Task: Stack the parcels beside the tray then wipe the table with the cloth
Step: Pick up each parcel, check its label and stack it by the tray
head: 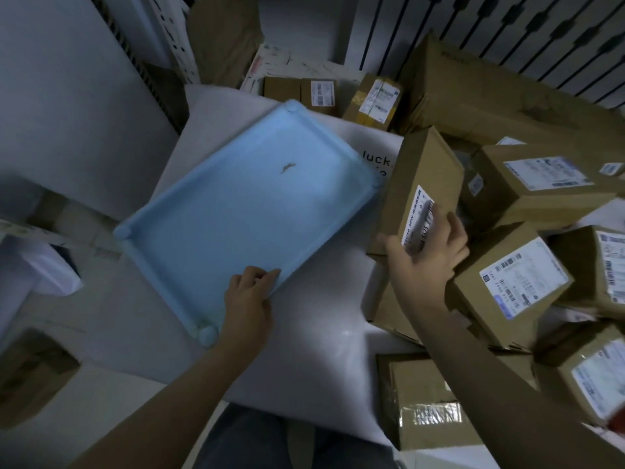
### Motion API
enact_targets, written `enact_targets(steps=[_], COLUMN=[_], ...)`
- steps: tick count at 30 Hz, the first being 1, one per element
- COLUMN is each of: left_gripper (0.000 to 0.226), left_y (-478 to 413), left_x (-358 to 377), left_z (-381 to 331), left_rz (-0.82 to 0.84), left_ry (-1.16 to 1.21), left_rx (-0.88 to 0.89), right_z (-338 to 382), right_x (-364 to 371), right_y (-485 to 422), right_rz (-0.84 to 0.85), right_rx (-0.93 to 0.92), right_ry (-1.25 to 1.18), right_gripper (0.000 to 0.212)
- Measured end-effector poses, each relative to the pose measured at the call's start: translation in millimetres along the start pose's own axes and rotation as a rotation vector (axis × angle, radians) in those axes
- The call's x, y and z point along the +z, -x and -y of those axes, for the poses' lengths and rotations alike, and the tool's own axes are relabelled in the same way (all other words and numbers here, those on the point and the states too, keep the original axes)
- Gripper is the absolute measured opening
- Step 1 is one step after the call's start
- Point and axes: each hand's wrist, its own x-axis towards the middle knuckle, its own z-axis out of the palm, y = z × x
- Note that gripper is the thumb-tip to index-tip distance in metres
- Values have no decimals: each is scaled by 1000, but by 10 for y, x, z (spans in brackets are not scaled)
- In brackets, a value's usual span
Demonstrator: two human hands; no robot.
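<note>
Looking down past the person's dark trousers (263, 441), the view first meets a taped parcel (422, 401) lying at the near right edge of the white table (321, 360). A little farther in, the left hand (248, 299) grips the near rim of the light blue tray (243, 211). Its fingers are pressed together and curled over the edge, and the thumb cannot be made out. The tray lies flat on the table, turned at an angle, with one rounded corner just left of that hand. A small brown speck (287, 168) sits on its floor toward the far end.

To the right, the right hand (429, 255) holds the lower end of a brown held parcel (416, 177). The thumb is spread wide along the parcel's bottom edge and the fingers are laid a little apart over its white barcode label (419, 218). This parcel stands tilted, just beside the tray's right edge, near touching its far right corner.

Beyond the right wrist, more labelled parcels (507, 286) lie jumbled and overlapping at mixed angles. Black lettering (375, 161) shows on the white surface between the tray and the held parcel. Farther back, two small boxes (301, 91) sit past the tray's far corner, next to a large carton (490, 96). Behind everything runs a white slatted panel (507, 25).
</note>
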Motion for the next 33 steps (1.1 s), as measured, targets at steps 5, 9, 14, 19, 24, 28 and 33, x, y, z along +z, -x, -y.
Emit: enact_targets(steps=[5,9,14,19,24,28,33], left_gripper=[61,60,29,37,32,14,7], left_y=[-179,-324,-171,-456,-820,-880,-910], left_x=[-189,-331,-67,132,-117,-461,-627], left_z=[249,52,-610,-625,-327,11,84], left_rz=[46,-117,-188,-22,-57,83,94], left_ry=[-254,-212,1015,1516,1440,1283,1176], left_rx=[101,-348,-1253,-1241,-1181,-1152,-1123], right_z=[-39,-49,-35,-69,-216,-471,-577], right_x=[-196,-203,-157,-148,-208,-321,-142], right_y=[60,158,303,421,557,620,716], right_rz=[35,75,130,184,266,537,890], right_rx=[-98,-123,-141,-202,-334,-766,-1327], right_ry=[11,22,27,76,99,290,697], right_gripper=[88,91,93,88,88,102,92])
